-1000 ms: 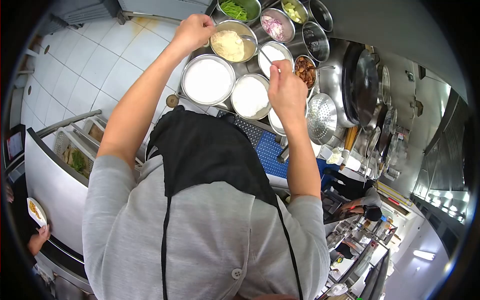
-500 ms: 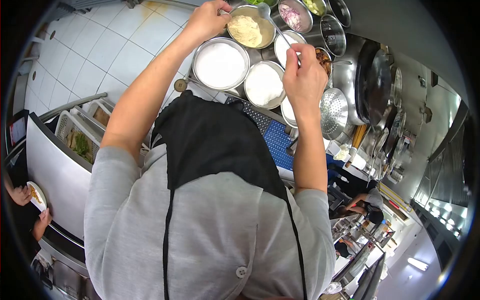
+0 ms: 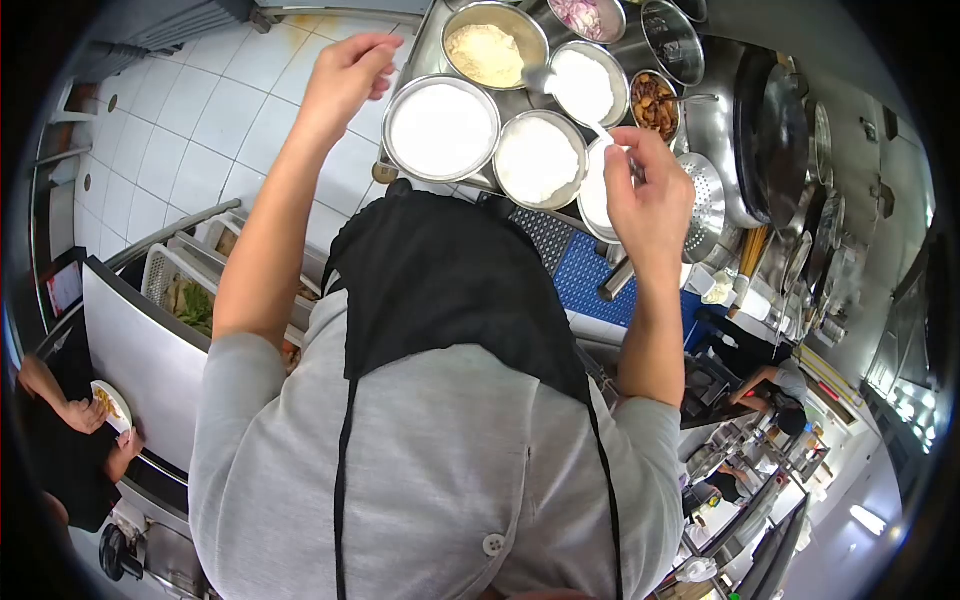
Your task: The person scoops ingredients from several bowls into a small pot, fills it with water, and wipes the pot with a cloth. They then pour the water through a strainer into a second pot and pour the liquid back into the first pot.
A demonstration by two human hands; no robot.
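My right hand (image 3: pixel 645 190) grips the long handle of a metal spoon (image 3: pixel 540 78). The spoon's head hovers between a steel bowl of yellowish powder (image 3: pixel 487 52) and a bowl of white powder (image 3: pixel 583 85). My left hand (image 3: pixel 346 70) is lifted left of the bowls with fingers loosely apart, holding nothing and touching no bowl. Two larger bowls of white powder (image 3: pixel 440 128) (image 3: pixel 537 160) sit just below the hands. A grey shirt and black apron fill the lower middle.
Bowls of sliced red onion (image 3: pixel 587 15) and brown bits (image 3: pixel 655 103), a perforated strainer (image 3: pixel 705 205) and a dark wok (image 3: pixel 775 150) stand to the right. A blue mat (image 3: pixel 590 280) lies below. At left, another person's hands hold a plate (image 3: pixel 110 405).
My left hand has let go of the yellowish-powder bowl's rim and pulled away to the left. My right hand has drawn the spoon back out of that bowl, toward the right.
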